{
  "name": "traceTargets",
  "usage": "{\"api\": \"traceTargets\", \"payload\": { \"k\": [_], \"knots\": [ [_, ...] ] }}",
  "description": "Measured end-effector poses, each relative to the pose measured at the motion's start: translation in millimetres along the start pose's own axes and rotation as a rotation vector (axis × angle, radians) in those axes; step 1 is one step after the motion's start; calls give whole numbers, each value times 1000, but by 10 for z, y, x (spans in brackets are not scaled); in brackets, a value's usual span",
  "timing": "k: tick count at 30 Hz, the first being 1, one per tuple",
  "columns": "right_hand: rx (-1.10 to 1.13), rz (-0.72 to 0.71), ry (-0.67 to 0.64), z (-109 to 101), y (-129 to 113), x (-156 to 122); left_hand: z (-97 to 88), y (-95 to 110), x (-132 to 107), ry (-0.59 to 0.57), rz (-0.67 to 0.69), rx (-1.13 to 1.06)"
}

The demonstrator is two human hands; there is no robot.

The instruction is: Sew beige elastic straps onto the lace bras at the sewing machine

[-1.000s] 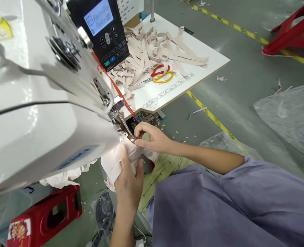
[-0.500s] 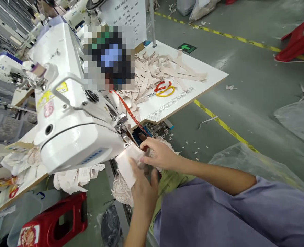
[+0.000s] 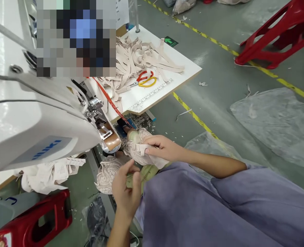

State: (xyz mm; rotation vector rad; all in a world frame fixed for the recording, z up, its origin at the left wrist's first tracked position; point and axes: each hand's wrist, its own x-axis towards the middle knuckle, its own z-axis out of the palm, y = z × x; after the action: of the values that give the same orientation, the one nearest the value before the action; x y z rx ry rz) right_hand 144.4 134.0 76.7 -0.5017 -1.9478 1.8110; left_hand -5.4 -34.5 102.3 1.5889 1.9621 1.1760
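My right hand (image 3: 160,148) pinches a narrow edge of a beige lace bra (image 3: 137,152), thumb and fingers closed on it. One lace cup hangs under that hand; the other lace cup (image 3: 108,176) droops to the left, beside the machine. My left hand (image 3: 126,187) has its fingers apart in front of that cup, with nothing visible between them. Just ahead of both hands is the sewing machine (image 3: 46,137), and its presser foot (image 3: 105,132) stands over a rounded end with no cloth under it.
On the white table (image 3: 162,87) lie a heap of beige strips (image 3: 138,56) and scissors with red and yellow handles (image 3: 147,81). An orange-red strap (image 3: 110,99) slants down past the machine. Red stools (image 3: 48,212) and plastic sheets (image 3: 278,120) are on the floor.
The beige cloth has come out from the presser foot toward me, held in my right hand. My left hand has let go of it. The view has shifted closer to the machine.
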Motion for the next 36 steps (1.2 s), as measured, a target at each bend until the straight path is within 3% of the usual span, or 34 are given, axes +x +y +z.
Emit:
{"api": "traceTargets", "payload": {
  "k": [2, 7, 11, 13, 17, 19, 26, 36],
  "knots": [
    [-31, -9, -33, 4, -23, -6, -51, -4, 128, 12, 54, -10],
    [-171, -51, -144, 9, -52, -24, -94, 20, 418, -316, 134, -42],
    [-396, -159, -196, -22, -55, -45, -107, -45, 463, -401, 88, 78],
    [-553, -266, -152, -39, -18, -60, -100, -110, 419, -356, 184, 194],
    [-791, -547, -40, -50, 134, -94, -63, -231, 285, -85, 685, 377],
    [-836, -618, -20, -41, 198, -108, -48, -257, 232, -11, 809, 415],
    [-836, -824, 76, -5, 201, -95, -44, -274, 173, 33, 750, 393],
    [-820, -802, 106, 41, 161, -69, -26, -272, 193, 77, 743, 298]
  ]
}}
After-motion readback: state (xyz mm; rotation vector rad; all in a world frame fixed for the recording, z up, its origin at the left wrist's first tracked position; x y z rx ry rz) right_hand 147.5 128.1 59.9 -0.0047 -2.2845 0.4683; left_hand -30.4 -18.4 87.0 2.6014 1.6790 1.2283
